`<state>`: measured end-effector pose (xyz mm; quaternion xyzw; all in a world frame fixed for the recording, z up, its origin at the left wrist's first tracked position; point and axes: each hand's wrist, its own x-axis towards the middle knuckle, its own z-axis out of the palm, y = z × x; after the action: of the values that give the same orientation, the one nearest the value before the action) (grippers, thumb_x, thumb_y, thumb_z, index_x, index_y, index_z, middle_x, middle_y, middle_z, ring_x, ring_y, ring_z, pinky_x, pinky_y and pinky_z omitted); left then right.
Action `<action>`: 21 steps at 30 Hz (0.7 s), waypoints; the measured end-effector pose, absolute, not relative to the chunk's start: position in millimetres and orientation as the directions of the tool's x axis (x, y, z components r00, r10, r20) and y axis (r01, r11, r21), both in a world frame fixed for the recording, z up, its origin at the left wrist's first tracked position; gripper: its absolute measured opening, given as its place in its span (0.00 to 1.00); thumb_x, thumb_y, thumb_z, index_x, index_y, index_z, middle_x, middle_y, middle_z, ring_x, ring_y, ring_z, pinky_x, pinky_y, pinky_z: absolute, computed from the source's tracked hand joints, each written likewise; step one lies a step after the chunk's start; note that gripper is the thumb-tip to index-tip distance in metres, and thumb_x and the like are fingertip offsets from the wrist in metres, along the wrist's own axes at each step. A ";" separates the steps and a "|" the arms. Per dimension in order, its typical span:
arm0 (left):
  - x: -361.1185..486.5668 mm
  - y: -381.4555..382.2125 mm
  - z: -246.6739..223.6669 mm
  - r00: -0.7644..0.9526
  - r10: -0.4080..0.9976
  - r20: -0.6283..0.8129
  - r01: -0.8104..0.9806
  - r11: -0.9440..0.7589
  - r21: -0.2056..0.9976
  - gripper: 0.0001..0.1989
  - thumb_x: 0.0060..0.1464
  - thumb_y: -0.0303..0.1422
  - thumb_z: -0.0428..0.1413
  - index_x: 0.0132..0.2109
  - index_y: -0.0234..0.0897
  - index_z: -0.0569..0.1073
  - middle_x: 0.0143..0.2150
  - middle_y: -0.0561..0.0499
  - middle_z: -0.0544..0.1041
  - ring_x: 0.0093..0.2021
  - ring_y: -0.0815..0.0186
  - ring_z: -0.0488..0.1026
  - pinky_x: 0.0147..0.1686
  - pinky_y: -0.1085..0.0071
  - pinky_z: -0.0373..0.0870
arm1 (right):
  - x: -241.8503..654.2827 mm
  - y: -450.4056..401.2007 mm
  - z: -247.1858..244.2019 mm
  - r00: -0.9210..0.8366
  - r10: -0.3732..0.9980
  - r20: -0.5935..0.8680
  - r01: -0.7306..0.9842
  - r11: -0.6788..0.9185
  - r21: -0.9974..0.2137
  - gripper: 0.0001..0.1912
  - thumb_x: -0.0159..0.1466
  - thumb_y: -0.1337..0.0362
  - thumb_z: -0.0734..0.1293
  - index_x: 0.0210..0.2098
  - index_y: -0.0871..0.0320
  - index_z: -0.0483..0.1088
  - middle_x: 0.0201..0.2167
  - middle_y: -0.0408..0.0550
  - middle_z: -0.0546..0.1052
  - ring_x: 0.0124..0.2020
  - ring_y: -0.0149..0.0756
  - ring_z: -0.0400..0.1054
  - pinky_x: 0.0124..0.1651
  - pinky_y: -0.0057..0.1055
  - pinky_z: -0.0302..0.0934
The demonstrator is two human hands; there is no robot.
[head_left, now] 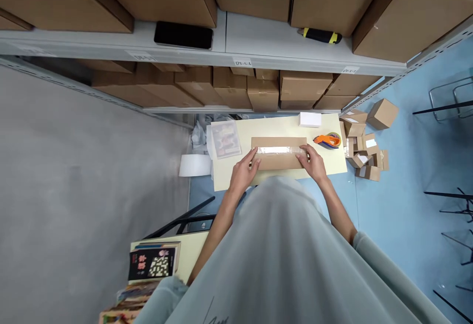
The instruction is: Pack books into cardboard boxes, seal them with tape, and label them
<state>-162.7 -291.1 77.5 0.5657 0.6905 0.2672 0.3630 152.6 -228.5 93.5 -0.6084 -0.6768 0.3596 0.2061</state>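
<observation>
A flat brown cardboard box (pixel 279 162) lies lengthwise on the pale yellow table (pixel 226 176), with a shiny strip of clear tape (pixel 278 150) running along its top. My left hand (pixel 243 172) grips the left end, thumb and fingers around the edge. At the other end my right hand (pixel 312 162) holds the right edge the same way, its fingers near the end of the tape. Just right of that hand rests an orange tape dispenser (pixel 327 140). Behind it, a small white box (pixel 309 119) sits near the table's back edge.
Over the table stands a shelf (pixel 258 31) of cardboard boxes, with a black phone (pixel 184 35) and a utility knife (pixel 320 35) on its edge. A plastic-covered sheet (pixel 226 139) and a white roll (pixel 194 165) are leftward. Small boxes (pixel 369 154) pile up rightward; books (pixel 152 263) lie lower left.
</observation>
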 end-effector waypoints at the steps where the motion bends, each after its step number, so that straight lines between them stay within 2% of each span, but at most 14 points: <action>1: -162.1 -292.3 78.8 -0.104 0.974 -0.200 0.579 0.223 0.785 0.28 0.73 0.45 0.56 0.76 0.51 0.72 0.73 0.47 0.77 0.65 0.47 0.81 0.63 0.49 0.82 | 152.3 -227.6 94.4 -0.174 0.972 -0.155 0.682 0.005 -0.732 0.20 0.75 0.46 0.66 0.61 0.47 0.74 0.66 0.54 0.78 0.61 0.55 0.76 0.61 0.54 0.75; 5: -155.9 -291.4 75.8 -0.140 0.973 -0.184 0.561 0.231 0.795 0.26 0.73 0.48 0.56 0.72 0.48 0.73 0.69 0.42 0.78 0.63 0.49 0.80 0.62 0.51 0.80 | 149.2 -222.6 90.6 -0.170 0.972 -0.163 0.709 0.005 -0.705 0.19 0.75 0.44 0.65 0.57 0.48 0.73 0.60 0.55 0.80 0.52 0.51 0.78 0.56 0.48 0.74; 10: -138.2 -275.0 51.1 -0.276 0.952 -0.132 0.521 0.264 0.812 0.20 0.73 0.52 0.54 0.59 0.43 0.73 0.56 0.40 0.74 0.57 0.52 0.77 0.61 0.54 0.76 | 141.3 -216.3 74.6 -0.010 0.986 -0.165 0.754 -0.101 -0.649 0.24 0.74 0.37 0.64 0.50 0.51 0.71 0.52 0.54 0.79 0.43 0.46 0.76 0.52 0.44 0.72; 12: -130.1 -267.5 36.7 -0.317 0.942 -0.111 0.477 0.259 0.840 0.22 0.73 0.53 0.54 0.60 0.41 0.70 0.58 0.39 0.73 0.60 0.52 0.74 0.64 0.54 0.73 | 140.6 -214.3 68.3 0.070 0.984 -0.166 0.730 -0.164 -0.664 0.29 0.72 0.35 0.65 0.56 0.52 0.70 0.53 0.56 0.79 0.45 0.49 0.76 0.53 0.45 0.72; 15: -120.0 -259.8 15.8 -0.396 0.905 -0.152 0.368 0.309 0.877 0.32 0.72 0.55 0.55 0.70 0.38 0.64 0.66 0.33 0.70 0.68 0.50 0.71 0.70 0.54 0.68 | 144.1 -211.9 60.9 0.133 0.963 -0.234 0.663 -0.262 -0.701 0.40 0.70 0.32 0.66 0.67 0.54 0.66 0.58 0.62 0.80 0.53 0.56 0.78 0.58 0.49 0.72; 17: -116.3 -257.2 5.9 -0.421 0.881 -0.219 0.279 0.355 0.893 0.36 0.72 0.56 0.56 0.74 0.39 0.61 0.70 0.32 0.70 0.72 0.49 0.69 0.72 0.52 0.67 | 147.6 -209.8 58.2 0.099 0.947 -0.305 0.629 -0.297 -0.719 0.40 0.71 0.30 0.63 0.67 0.54 0.69 0.59 0.63 0.81 0.57 0.59 0.78 0.62 0.51 0.71; 21: -118.5 -254.6 1.2 -0.346 0.906 -0.242 0.212 0.327 0.921 0.34 0.73 0.58 0.53 0.72 0.41 0.68 0.69 0.35 0.75 0.72 0.49 0.72 0.73 0.50 0.68 | 149.4 -202.1 57.4 0.035 0.930 -0.366 0.640 -0.302 -0.706 0.40 0.73 0.28 0.58 0.62 0.53 0.75 0.59 0.60 0.84 0.60 0.61 0.78 0.63 0.51 0.72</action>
<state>-118.5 -254.6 1.2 0.3977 0.7034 0.4225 0.4106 149.4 -202.1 57.4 -0.6969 -0.5632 0.4066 0.1782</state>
